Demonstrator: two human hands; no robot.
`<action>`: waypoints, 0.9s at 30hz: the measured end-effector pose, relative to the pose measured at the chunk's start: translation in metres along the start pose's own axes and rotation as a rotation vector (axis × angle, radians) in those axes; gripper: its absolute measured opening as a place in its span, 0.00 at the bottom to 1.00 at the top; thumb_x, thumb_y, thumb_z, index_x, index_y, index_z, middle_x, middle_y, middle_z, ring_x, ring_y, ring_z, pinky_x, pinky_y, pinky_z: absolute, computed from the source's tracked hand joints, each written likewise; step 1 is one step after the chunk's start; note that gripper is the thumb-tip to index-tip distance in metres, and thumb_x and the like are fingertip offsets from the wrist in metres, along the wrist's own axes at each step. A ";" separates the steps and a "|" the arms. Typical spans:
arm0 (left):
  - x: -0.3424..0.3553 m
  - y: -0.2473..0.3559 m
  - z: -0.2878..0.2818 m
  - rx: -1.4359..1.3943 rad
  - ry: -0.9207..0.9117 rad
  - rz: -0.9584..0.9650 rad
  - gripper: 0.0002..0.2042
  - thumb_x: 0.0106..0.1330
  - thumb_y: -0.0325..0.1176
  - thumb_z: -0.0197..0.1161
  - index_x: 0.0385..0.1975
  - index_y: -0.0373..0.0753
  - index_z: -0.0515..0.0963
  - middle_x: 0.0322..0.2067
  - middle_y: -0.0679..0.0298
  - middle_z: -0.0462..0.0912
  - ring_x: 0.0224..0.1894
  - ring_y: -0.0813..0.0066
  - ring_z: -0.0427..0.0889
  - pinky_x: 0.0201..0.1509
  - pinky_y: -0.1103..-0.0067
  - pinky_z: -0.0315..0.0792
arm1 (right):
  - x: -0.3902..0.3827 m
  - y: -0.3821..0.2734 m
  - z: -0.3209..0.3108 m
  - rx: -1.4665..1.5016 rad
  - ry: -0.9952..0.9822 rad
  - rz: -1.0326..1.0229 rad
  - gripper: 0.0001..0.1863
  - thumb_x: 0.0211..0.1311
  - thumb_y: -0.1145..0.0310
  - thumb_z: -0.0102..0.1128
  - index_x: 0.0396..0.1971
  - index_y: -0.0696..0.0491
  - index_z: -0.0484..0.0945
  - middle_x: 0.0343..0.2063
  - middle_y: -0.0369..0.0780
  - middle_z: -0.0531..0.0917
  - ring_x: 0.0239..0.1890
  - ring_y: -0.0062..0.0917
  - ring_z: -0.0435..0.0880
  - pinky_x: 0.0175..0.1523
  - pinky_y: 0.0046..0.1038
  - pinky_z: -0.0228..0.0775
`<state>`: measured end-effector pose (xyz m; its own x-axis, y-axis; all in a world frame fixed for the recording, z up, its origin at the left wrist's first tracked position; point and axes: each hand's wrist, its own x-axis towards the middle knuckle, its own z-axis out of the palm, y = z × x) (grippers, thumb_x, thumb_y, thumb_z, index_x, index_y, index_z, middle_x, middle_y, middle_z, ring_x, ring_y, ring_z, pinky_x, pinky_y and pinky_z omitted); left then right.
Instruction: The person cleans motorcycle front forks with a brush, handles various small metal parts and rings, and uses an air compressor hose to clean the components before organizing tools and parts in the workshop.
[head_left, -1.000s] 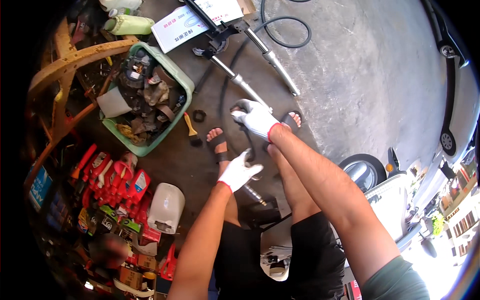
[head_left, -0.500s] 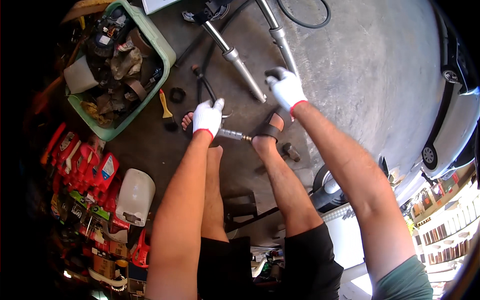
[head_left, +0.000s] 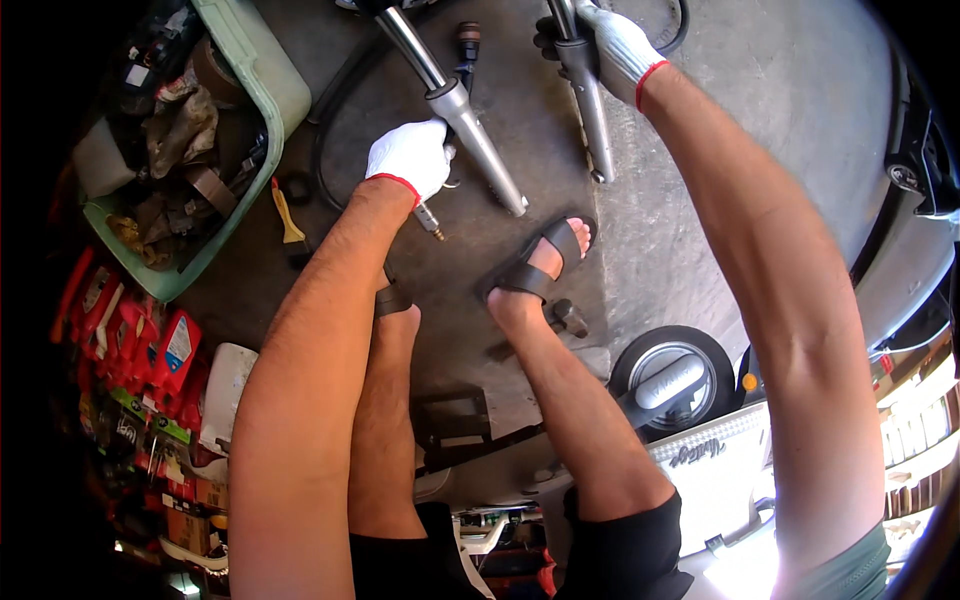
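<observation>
My left hand (head_left: 408, 160) in a white glove is closed round a silver tool (head_left: 429, 220) with a brass end fitting; its upper part is hidden in the fingers. It is just left of a silver fork tube (head_left: 473, 138) lying on the concrete floor. My right hand (head_left: 612, 55), also gloved, grips the second fork tube (head_left: 583, 85) near the top of the view. A black hose fitting (head_left: 466, 55) with a reddish-brown end lies between the tubes.
At left are a green bin (head_left: 285, 80) of dirty parts, a brush (head_left: 286, 215), red containers (head_left: 175, 355) and a white jug (head_left: 223, 395). My sandalled feet stand below the tubes, near a hammer head (head_left: 568, 318). A wheel (head_left: 705, 395) and parked car (head_left: 930, 170) are at right.
My right hand has moved up and right onto the second tube and closed on it. My left hand has moved up and left with the silver tool, toward the first tube.
</observation>
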<state>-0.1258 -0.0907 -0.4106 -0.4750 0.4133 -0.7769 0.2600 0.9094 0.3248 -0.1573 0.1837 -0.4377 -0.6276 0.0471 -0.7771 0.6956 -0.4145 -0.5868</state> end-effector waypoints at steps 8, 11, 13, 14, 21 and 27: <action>0.013 -0.022 0.006 0.135 -0.009 0.097 0.13 0.66 0.42 0.60 0.35 0.39 0.85 0.36 0.50 0.85 0.42 0.49 0.83 0.48 0.62 0.77 | 0.016 -0.022 0.011 -0.031 -0.310 0.356 0.24 0.71 0.56 0.49 0.52 0.62 0.77 0.43 0.49 0.85 0.40 0.34 0.85 0.47 0.35 0.80; 0.022 -0.019 0.007 0.183 -0.056 0.118 0.12 0.67 0.40 0.58 0.37 0.41 0.86 0.38 0.52 0.85 0.43 0.50 0.84 0.49 0.63 0.77 | 0.033 -0.034 0.012 -0.172 -0.466 0.488 0.21 0.72 0.58 0.50 0.49 0.62 0.79 0.43 0.49 0.85 0.42 0.36 0.86 0.47 0.36 0.81; 0.027 -0.017 0.009 0.174 0.006 0.193 0.12 0.66 0.40 0.58 0.36 0.41 0.86 0.36 0.53 0.86 0.41 0.50 0.84 0.48 0.63 0.77 | 0.049 -0.040 0.006 -0.179 -0.534 0.594 0.21 0.74 0.57 0.48 0.44 0.60 0.81 0.40 0.48 0.86 0.38 0.38 0.87 0.43 0.36 0.82; 0.029 -0.015 0.011 0.169 0.006 0.196 0.12 0.66 0.40 0.58 0.36 0.41 0.86 0.36 0.53 0.86 0.41 0.50 0.84 0.48 0.63 0.77 | 0.053 -0.043 0.001 -0.248 -0.567 0.620 0.24 0.74 0.52 0.47 0.49 0.58 0.79 0.41 0.47 0.86 0.37 0.39 0.86 0.42 0.40 0.81; 0.028 -0.027 0.015 0.094 -0.006 0.257 0.13 0.65 0.41 0.57 0.35 0.44 0.86 0.37 0.53 0.86 0.41 0.50 0.84 0.47 0.61 0.78 | 0.040 -0.036 0.018 -0.297 -0.245 0.610 0.22 0.73 0.51 0.50 0.50 0.55 0.79 0.41 0.44 0.86 0.33 0.29 0.84 0.36 0.32 0.77; 0.023 -0.020 0.019 -0.028 0.046 0.131 0.13 0.62 0.40 0.57 0.34 0.43 0.86 0.37 0.52 0.86 0.42 0.51 0.85 0.47 0.62 0.79 | 0.034 -0.027 0.024 -0.221 -0.361 0.493 0.27 0.74 0.43 0.45 0.33 0.53 0.81 0.26 0.38 0.83 0.23 0.25 0.81 0.28 0.30 0.77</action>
<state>-0.1260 -0.1006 -0.4453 -0.4769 0.5299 -0.7013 0.2988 0.8481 0.4376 -0.2052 0.1746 -0.4429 -0.2675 -0.4256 -0.8645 0.9635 -0.1104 -0.2438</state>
